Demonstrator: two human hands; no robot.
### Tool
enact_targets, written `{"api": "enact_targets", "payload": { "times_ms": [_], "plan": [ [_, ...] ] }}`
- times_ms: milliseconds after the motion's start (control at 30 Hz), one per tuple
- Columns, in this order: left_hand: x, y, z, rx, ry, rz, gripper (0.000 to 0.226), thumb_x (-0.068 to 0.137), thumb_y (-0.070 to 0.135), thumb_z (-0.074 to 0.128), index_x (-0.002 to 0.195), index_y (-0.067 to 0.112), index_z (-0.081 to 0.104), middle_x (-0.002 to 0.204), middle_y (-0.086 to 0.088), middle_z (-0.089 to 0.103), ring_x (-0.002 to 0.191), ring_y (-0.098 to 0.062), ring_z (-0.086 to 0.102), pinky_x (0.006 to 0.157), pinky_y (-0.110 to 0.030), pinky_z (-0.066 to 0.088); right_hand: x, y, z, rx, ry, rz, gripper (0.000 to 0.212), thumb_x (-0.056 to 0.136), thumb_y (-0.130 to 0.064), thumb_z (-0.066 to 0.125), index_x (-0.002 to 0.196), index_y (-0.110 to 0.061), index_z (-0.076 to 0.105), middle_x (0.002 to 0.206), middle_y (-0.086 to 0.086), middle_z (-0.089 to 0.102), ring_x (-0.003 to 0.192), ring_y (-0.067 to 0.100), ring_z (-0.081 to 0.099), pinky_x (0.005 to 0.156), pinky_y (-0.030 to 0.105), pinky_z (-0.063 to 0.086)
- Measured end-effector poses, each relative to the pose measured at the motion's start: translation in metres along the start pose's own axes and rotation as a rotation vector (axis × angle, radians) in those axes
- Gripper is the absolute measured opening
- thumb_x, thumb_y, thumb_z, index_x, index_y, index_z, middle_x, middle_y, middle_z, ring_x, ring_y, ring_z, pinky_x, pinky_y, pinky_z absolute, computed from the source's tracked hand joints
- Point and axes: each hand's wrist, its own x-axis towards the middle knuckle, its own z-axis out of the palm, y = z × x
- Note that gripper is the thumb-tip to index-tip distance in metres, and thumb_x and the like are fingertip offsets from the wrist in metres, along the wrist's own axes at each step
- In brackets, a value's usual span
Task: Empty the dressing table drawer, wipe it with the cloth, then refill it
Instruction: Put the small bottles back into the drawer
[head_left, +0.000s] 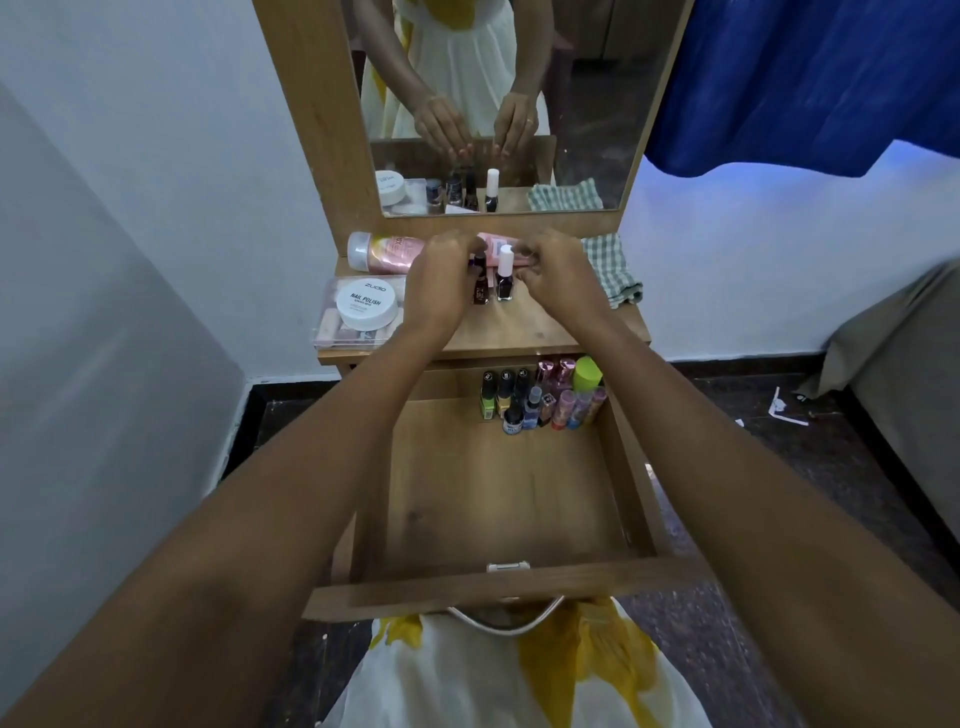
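On the tabletop (519, 327), left hand (441, 280) and right hand (558, 275) curl beside two upright nail polish bottles (505, 286); whether either pinches one, I cannot tell. The cloth (610, 265) lies at their three o'clock, the open drawer (493, 493) at six.

Both arms stretch forward over the open drawer (519, 584), forearms converging. Past its back edge the left hand (441, 280) and right hand (558, 275) hover, knuckles up, fingers curled towards each other.
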Motion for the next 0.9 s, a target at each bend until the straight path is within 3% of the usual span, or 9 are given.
{"api": "enact_targets", "payload": {
  "times_ms": [233,467,733,800,900],
  "plan": [
    [0.022,-0.001,0.008,0.093,0.004,0.032,0.030,0.087,0.004,0.055,0.114,0.010,0.065,0.111,-0.016,0.068,0.103,-0.031,0.062,0.083,-0.037,0.048,0.018,0.001,0.007,-0.051,-0.055,-0.011,0.037,0.084,0.002,0.055,0.119,-0.008,0.061,0.118,0.015,0.061,0.104,0.029,0.059,0.086,0.043,0.051],
    [0.032,-0.012,0.016,0.180,-0.051,0.028,0.027,0.085,0.006,0.059,0.107,0.016,0.070,0.097,-0.013,0.072,0.090,-0.028,0.066,0.080,-0.040,0.053,0.023,0.003,0.013,-0.022,-0.071,-0.008,0.031,0.084,0.002,0.054,0.113,-0.004,0.063,0.114,0.016,0.064,0.098,0.027,0.062,0.083,0.038,0.051],
    [0.028,-0.008,0.016,0.198,-0.034,0.075,0.022,0.087,0.012,0.058,0.104,0.015,0.071,0.096,-0.010,0.072,0.098,-0.026,0.061,0.092,-0.036,0.043,0.018,0.000,0.008,-0.021,-0.050,-0.021,0.024,0.082,0.007,0.052,0.102,0.003,0.066,0.104,0.022,0.066,0.092,0.032,0.063,0.076,0.038,0.050],
    [0.024,-0.006,0.015,0.186,-0.017,0.078,0.023,0.086,0.009,0.057,0.104,0.015,0.071,0.097,-0.009,0.072,0.099,-0.026,0.060,0.092,-0.035,0.042,0.013,-0.002,0.005,-0.028,-0.064,-0.012,0.028,0.084,0.006,0.052,0.109,0.003,0.064,0.111,0.021,0.065,0.100,0.031,0.062,0.081,0.033,0.048],
    [0.015,-0.002,0.010,0.153,-0.012,0.081,0.025,0.085,0.005,0.056,0.104,0.013,0.071,0.098,-0.010,0.073,0.096,-0.026,0.061,0.084,-0.032,0.047,0.004,-0.003,-0.001,-0.048,-0.101,-0.014,0.030,0.086,0.003,0.053,0.114,0.000,0.063,0.115,0.019,0.064,0.103,0.029,0.061,0.076,0.021,0.039]
  ]
}}
